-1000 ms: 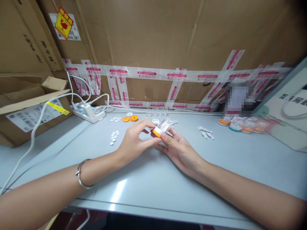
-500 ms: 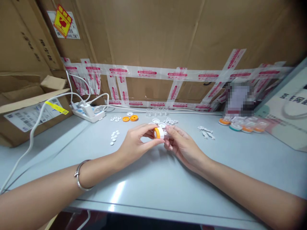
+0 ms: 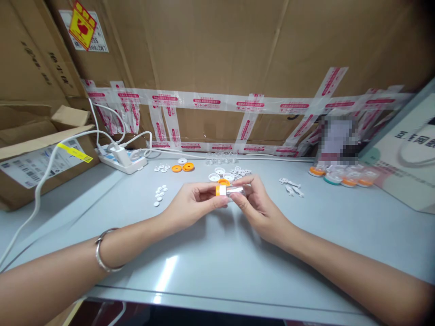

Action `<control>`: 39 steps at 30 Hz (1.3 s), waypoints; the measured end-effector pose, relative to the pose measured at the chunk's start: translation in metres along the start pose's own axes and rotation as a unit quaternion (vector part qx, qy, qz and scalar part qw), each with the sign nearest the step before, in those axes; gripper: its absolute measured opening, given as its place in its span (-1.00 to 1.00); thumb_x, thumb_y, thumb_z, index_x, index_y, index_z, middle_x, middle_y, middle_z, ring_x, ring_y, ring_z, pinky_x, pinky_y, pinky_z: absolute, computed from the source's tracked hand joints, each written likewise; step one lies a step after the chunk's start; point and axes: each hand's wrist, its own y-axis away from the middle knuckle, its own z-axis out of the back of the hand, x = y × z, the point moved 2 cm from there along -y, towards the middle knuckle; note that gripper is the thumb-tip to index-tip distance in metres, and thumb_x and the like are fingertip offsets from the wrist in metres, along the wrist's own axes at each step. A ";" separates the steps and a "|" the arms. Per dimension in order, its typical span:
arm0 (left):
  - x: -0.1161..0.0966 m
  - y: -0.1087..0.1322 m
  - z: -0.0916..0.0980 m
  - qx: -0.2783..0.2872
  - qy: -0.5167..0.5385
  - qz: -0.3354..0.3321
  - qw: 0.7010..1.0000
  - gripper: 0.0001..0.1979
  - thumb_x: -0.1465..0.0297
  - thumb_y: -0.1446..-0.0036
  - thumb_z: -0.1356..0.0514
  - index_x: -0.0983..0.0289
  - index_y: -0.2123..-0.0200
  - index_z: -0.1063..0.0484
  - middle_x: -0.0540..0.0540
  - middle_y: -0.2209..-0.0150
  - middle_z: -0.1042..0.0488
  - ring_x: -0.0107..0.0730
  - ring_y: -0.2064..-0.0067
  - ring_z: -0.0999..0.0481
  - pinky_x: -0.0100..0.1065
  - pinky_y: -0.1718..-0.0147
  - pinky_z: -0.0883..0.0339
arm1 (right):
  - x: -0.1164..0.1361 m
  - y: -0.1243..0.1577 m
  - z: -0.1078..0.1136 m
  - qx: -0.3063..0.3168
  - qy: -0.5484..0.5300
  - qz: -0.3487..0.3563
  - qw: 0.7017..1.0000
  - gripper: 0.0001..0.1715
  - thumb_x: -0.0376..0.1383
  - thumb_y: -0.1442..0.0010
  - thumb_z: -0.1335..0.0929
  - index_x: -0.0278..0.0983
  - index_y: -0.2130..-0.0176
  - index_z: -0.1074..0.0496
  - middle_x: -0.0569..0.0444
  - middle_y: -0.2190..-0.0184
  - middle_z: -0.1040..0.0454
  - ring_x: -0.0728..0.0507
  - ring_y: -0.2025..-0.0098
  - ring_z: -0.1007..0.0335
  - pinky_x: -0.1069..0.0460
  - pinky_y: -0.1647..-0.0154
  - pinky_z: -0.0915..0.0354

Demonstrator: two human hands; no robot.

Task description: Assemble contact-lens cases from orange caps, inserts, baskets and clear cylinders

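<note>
Between my two hands lies a small clear container [image 3: 235, 189] on its side, with a white and orange cap at its left end. My left hand [image 3: 190, 201] pinches the cap between thumb and fingers. My right hand [image 3: 260, 206] has its thumb and fingers closed around the clear part. Just behind are an orange ring [image 3: 223, 182], several white rings [image 3: 214, 177] and a cluster of small white parts [image 3: 240, 172]. Clear cups [image 3: 221, 157] stand in a row farther back.
Orange discs [image 3: 188, 167] and small white caps [image 3: 160, 192] lie to the left. White figure-like pieces [image 3: 291, 186] and capped clear containers [image 3: 350, 177] are at the right. A white power strip [image 3: 127, 166] with cables sits near an open cardboard box [image 3: 44, 163]; a large taped carton [image 3: 204, 54] stands behind.
The container has turned so its clear side shows more, and my right fingers have shifted along it. An orange ring behind it now shows. The view has shifted slightly.
</note>
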 end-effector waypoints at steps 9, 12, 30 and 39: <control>0.004 -0.004 0.000 -0.044 0.043 0.048 0.997 -0.78 0.35 0.02 -0.29 0.32 0.28 -0.44 0.10 0.28 -0.53 -0.37 0.24 -0.53 -0.29 0.14 -0.38 | 0.007 -0.009 0.001 -0.009 -0.106 -0.117 0.987 -0.71 -0.05 -0.15 -0.29 -0.18 0.28 -0.17 0.31 0.65 -0.21 0.03 0.59 -0.10 0.09 0.52 0.00; 0.003 -0.005 -0.003 -0.008 0.110 0.059 0.992 -0.75 0.31 -0.06 -0.22 0.32 0.20 -0.44 0.13 0.23 -0.52 -0.34 0.17 -0.52 -0.28 0.08 -0.35 | 0.009 -0.014 0.006 -0.011 -0.155 -0.128 0.980 -0.63 0.03 -0.14 -0.26 -0.21 0.28 -0.26 0.26 0.64 -0.24 0.03 0.57 -0.12 0.09 0.50 -0.04; 0.004 0.002 -0.006 0.003 0.099 0.052 0.994 -0.80 0.32 -0.06 -0.23 0.32 0.27 -0.50 0.10 0.26 -0.51 -0.31 0.16 -0.48 -0.20 0.01 -0.30 | 0.018 -0.017 0.014 0.028 0.033 -0.025 0.999 -0.75 -0.09 -0.19 -0.25 -0.18 0.24 -0.37 0.08 0.30 -0.42 -0.11 0.26 -0.31 -0.01 0.25 -0.21; 0.006 0.003 -0.004 0.017 0.101 0.069 0.992 -0.75 0.30 -0.05 -0.23 0.35 0.25 -0.51 0.12 0.30 -0.52 -0.30 0.20 -0.49 -0.23 0.07 -0.31 | 0.012 -0.016 0.019 0.064 0.113 0.017 0.991 -0.71 -0.10 -0.23 -0.21 -0.20 0.14 -0.33 0.05 0.29 -0.42 -0.11 0.27 -0.32 0.00 0.28 -0.21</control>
